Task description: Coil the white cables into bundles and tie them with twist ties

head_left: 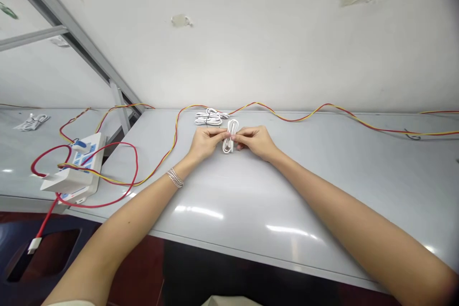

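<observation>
Head view: grey workbench (322, 191), white wall (251, 43)

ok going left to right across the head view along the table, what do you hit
small white cable bundle, power strip, left hand, white cable coil, right hand

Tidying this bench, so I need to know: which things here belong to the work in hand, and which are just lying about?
In hand: left hand, right hand, looped white cable pinched between them, probably the bundled white cables behind.

Lying about: red-and-yellow wire, white power strip, red cable, far-left white cable coil.
</observation>
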Tool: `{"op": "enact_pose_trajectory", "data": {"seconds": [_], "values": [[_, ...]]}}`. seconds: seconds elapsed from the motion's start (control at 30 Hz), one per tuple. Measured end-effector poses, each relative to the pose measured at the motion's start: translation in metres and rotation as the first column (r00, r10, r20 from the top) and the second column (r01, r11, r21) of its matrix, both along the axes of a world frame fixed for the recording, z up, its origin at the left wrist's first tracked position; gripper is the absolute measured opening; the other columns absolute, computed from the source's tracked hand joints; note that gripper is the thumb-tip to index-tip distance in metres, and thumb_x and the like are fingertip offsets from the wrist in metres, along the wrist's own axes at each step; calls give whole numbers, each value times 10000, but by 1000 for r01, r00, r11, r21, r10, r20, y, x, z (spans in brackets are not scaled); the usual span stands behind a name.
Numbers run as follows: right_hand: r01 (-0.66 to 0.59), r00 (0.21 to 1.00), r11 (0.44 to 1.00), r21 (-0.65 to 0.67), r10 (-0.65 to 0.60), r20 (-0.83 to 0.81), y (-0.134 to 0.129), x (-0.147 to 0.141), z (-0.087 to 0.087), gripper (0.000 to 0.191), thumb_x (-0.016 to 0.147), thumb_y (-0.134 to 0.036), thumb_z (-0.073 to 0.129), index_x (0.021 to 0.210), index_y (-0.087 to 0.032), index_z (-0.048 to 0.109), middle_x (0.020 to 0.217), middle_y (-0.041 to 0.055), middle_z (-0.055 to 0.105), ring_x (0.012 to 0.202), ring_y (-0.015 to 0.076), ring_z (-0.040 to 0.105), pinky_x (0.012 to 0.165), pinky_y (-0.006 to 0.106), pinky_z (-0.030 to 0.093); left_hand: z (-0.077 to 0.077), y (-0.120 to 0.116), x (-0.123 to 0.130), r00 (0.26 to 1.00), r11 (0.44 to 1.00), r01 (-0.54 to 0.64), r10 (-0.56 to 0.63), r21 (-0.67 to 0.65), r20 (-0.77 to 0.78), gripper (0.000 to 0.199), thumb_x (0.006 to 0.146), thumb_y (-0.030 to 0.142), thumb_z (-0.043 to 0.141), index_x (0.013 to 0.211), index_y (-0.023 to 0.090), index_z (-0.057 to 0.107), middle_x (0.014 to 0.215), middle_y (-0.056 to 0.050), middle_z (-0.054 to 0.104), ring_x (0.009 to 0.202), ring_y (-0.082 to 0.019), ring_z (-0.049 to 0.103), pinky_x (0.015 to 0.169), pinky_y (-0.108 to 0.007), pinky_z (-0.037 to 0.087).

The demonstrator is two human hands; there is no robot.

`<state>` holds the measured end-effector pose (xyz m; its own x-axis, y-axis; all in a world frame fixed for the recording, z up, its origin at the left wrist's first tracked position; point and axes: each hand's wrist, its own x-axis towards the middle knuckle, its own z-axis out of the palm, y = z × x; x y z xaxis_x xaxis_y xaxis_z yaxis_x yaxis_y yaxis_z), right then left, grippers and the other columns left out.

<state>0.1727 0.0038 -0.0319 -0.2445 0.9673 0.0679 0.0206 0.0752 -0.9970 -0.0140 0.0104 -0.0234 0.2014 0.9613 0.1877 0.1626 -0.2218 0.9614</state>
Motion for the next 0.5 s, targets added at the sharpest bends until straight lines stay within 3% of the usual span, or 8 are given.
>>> {"op": "enact_pose_trajectory", "data": {"seconds": [0.13, 0.27, 0.4, 0.5], "values": [[32, 998, 995, -96, -37, -51, 0, -2, 0, 380, 533, -424, 884, 708, -138, 706, 640, 27, 667, 529, 117, 580, 528, 263, 513, 4, 2, -3, 985, 987, 157, -153, 42, -81, 269, 808, 400, 713, 850, 148, 797, 888, -96, 745, 826, -196, 646, 780, -322, 500], [46, 995, 996, -72, -52, -83, 0, -5, -5, 450, 535, -376, 894, 844, -151, 659, 723, 28, 685, 569, 132, 617, 525, 267, 539, 9, 2, -6, 942, 946, 319, -310, 54, -131, 356, 836, 490, 671, 777, 156, 779, 851, -96, 713, 821, -194, 611, 764, -322, 489], [58, 995, 998, -26, -60, -80, 0, -4, -7, 589, 529, -349, 897, 976, -224, 534, 737, -28, 664, 549, 132, 601, 444, 241, 489, 13, 0, -7, 913, 922, 388, -386, -9, -131, 397, 833, 535, 662, 861, 158, 782, 876, -100, 724, 792, -198, 602, 734, -334, 487], [11, 998, 999, 35, -9, -56, -2, -4, -2, 635, 562, -372, 880, 1082, -230, 546, 706, -37, 650, 545, 125, 581, 423, 213, 415, 13, -1, -8, 910, 917, 392, -399, -77, -112, 444, 812, 559, 677, 937, 147, 783, 853, -82, 732, 738, -182, 606, 681, -307, 488]]}}
